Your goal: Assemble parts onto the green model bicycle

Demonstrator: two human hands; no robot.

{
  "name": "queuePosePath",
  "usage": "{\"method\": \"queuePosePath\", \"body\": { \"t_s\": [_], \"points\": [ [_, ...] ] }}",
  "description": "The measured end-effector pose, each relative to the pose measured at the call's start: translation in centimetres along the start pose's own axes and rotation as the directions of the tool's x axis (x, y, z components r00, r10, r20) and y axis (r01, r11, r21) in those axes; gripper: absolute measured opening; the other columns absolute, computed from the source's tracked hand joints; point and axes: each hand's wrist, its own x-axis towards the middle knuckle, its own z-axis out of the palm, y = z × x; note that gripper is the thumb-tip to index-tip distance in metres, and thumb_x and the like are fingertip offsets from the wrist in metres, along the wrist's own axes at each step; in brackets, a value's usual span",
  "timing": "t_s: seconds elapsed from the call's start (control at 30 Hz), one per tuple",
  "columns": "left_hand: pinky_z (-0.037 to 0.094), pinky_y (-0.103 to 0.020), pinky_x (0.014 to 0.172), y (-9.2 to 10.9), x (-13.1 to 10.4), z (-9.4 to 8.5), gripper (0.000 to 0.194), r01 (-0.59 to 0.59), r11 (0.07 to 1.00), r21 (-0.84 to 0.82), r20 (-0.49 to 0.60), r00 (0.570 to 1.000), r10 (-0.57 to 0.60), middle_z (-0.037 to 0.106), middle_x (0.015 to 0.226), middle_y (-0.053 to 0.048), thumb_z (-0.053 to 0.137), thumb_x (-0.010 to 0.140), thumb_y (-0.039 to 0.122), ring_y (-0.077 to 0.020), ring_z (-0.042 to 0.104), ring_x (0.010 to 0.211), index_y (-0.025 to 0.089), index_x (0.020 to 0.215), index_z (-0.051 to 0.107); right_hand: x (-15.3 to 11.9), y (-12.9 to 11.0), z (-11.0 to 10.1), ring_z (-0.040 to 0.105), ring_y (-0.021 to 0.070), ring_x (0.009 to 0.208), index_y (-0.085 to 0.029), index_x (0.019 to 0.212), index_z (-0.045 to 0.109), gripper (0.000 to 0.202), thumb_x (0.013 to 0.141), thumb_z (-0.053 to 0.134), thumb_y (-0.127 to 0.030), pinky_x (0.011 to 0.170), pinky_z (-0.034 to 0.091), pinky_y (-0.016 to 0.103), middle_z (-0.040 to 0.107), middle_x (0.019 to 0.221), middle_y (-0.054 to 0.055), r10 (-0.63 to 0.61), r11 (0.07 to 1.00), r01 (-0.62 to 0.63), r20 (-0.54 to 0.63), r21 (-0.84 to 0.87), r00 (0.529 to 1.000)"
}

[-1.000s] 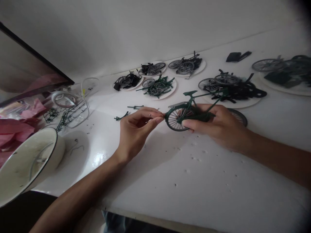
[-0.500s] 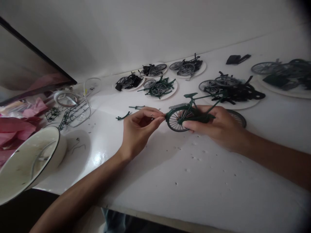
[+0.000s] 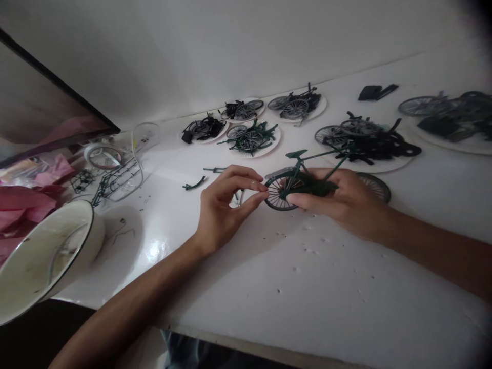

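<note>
The model bicycle (image 3: 317, 188) is at the right of centre of the frame, upright, its rear wheel (image 3: 280, 199) toward your left hand (image 3: 221, 205). Your right hand (image 3: 348, 200) has its grip closed around the lower middle of the frame, thumb in front near the rear hub. The thumb and index fingertip of your left hand are close together at the rear wheel's left edge; you cannot tell whether that grip pinches the wheel. A curved green part (image 3: 194, 183) lies on the worktop (image 3: 307, 312), left of your left hand. Behind the bicycle, a paper plate (image 3: 390, 166) carries dark parts and grey wheels. A second plate (image 3: 266, 152), upper centre, carries green parts. The enamel basin (image 3: 96, 238) is at lower left, beside pink sheets (image 3: 26, 205).
</note>
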Motion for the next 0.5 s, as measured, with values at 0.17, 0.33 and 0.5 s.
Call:
{"method": "queuePosePath", "body": {
  "t_s": [0.17,0.33,0.5],
  "points": [
    [0.055,-0.037,0.088,0.47,-0.14,-0.08,0.012,-0.082,0.983,0.164,0.013,0.997,0.080,0.064,0.101,-0.006,0.077,0.080,0.017,-0.0193,0.063,0.094,0.022,0.090,0.074,-0.05,0.05,-0.20,0.062,0.0174,0.068,-0.024,0.095,0.075,0.027,0.077,0.075,-0.044,0.055,0.044,0.027,0.071,0.081,0.001,0.049,0.998,-0.049,0.004,-0.031,0.999],
    [0.059,-0.033,0.080,0.48,-0.14,0.22,0.016,-0.038,0.998,0.042,-0.034,0.999,0.040,0.063,0.097,-0.005,0.078,0.078,0.017,-0.0168,0.063,0.090,0.020,0.092,0.070,0.08,0.11,-0.29,0.061,0.0162,0.064,-0.024,0.093,0.075,0.027,0.076,0.076,-0.045,0.052,0.042,0.027,0.070,0.076,0.001,0.074,0.996,-0.074,0.003,-0.040,0.997],
    [0.060,-0.030,0.083,0.37,-0.19,0.51,0.017,0.033,0.999,-0.036,-0.088,0.995,-0.036,0.063,0.091,-0.003,0.079,0.078,0.019,-0.0146,0.063,0.087,0.018,0.090,0.067,0.27,0.57,-0.46,0.063,0.0171,0.070,-0.023,0.095,0.074,0.028,0.079,0.073,-0.047,0.058,0.045,0.027,0.073,0.081,0.002,0.091,0.995,-0.093,0.050,0.036,0.995]
  ]
}}
